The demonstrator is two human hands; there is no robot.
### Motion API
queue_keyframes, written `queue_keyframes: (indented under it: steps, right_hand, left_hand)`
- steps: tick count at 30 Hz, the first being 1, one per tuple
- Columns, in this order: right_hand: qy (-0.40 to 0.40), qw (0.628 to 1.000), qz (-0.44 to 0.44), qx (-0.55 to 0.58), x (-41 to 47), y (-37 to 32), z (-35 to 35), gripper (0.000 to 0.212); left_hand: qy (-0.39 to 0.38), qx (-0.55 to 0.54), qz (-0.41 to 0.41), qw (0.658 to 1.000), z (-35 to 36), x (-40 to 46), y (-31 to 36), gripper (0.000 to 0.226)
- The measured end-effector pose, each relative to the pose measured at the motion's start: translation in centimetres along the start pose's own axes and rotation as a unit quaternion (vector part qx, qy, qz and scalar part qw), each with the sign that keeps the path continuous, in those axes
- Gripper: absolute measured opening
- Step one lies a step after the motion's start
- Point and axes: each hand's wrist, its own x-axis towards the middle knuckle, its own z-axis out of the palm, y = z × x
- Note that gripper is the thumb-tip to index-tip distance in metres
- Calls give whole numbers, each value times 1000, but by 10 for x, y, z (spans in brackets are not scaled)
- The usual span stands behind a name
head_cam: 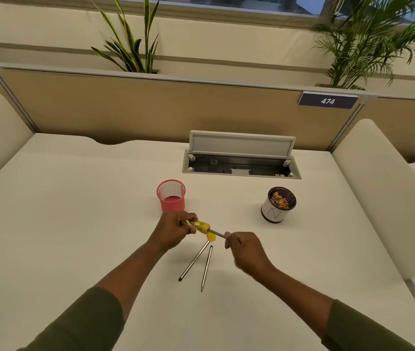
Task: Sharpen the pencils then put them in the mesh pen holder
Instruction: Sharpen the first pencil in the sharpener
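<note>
My left hand (173, 230) grips a yellow translucent pencil sharpener (199, 227) above the white desk, its yellow lid hanging open underneath. A grey pencil (218, 233) sticks out of the sharpener toward the right, and my right hand (245, 248) is closed around its other end. Two more grey pencils (193, 260) (206, 268) lie on the desk just below my hands, angled toward me. The pink mesh pen holder (171, 196) stands upright and looks empty, just behind my left hand.
A white and black cup (277, 205) holding pencil shavings stands to the right of the pen holder. Behind it, an open cable hatch (241, 158) is set into the desk (74, 211). Padded dividers rise on both sides, with a partition wall at the back.
</note>
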Motion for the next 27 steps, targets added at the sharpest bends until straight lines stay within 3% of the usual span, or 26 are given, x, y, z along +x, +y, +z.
queue_keyframes:
  steps: [1, 2, 4, 6, 8, 11, 13, 15, 17, 19, 20, 22, 23, 24, 25, 27]
  right_hand:
    - [-32, 978, 130, 159, 2, -5, 1, 32]
    - [-57, 948, 209, 235, 3, -6, 1, 31]
    - [-93, 954, 218, 186, 4, -4, 0, 33]
    - [-94, 990, 103, 20, 1, -4, 0, 35]
    - [-63, 979, -60, -184, 0, 1, -2, 26]
    - [-29, 867, -273, -415, 1, 13, -12, 20]
    - [-5, 786, -373, -493, 7, 20, -19, 22]
    - [21, 760, -410, -504, 8, 19, -22, 19]
    - [36, 765, -428, -480, 7, 19, -21, 16]
    - [18, 812, -394, -431, 3, 18, -15, 15]
    - [12, 857, -342, -385, 0, 15, -10, 18]
    - [3, 970, -145, -193, -1, 5, -3, 28]
    - [-9, 999, 3, -30, 1, 1, -1, 29]
    - [-38, 980, 145, 134, 2, -5, 1, 28]
    - [-65, 944, 231, 228, 3, -8, 1, 28]
    - [-101, 942, 243, 207, 4, -8, -2, 30]
  left_hand:
    - [1, 4, -2, 1000, 0, 1, 0, 26]
    - [-2, 5, -8, 1000, -1, 1, 0, 27]
    - [-14, 13, -20, 1000, -3, 1, -1, 31]
    - [-28, 31, -27, 999, -5, 0, -1, 35]
    - [-39, 48, -32, 998, -6, 0, -3, 38]
    - [-54, 63, -40, 996, -8, 1, -6, 41]
    - [-57, 64, -35, 996, -9, 0, -8, 42]
    - [-48, 56, -23, 997, -8, -1, -8, 42]
    - [-34, 43, -19, 998, -6, -1, -8, 43]
    - [-19, 33, -18, 999, -4, 0, -5, 44]
    - [-13, 33, -12, 999, -3, 0, -3, 44]
    - [-4, 37, 0, 999, -2, 0, 0, 45]
    - [-1, 39, 2, 999, -1, -1, 1, 44]
    - [0, 41, 2, 999, -1, -1, 2, 43]
    - [-3, 43, -1, 999, -1, -1, 1, 42]
    - [-13, 45, -10, 999, 0, -3, -1, 40]
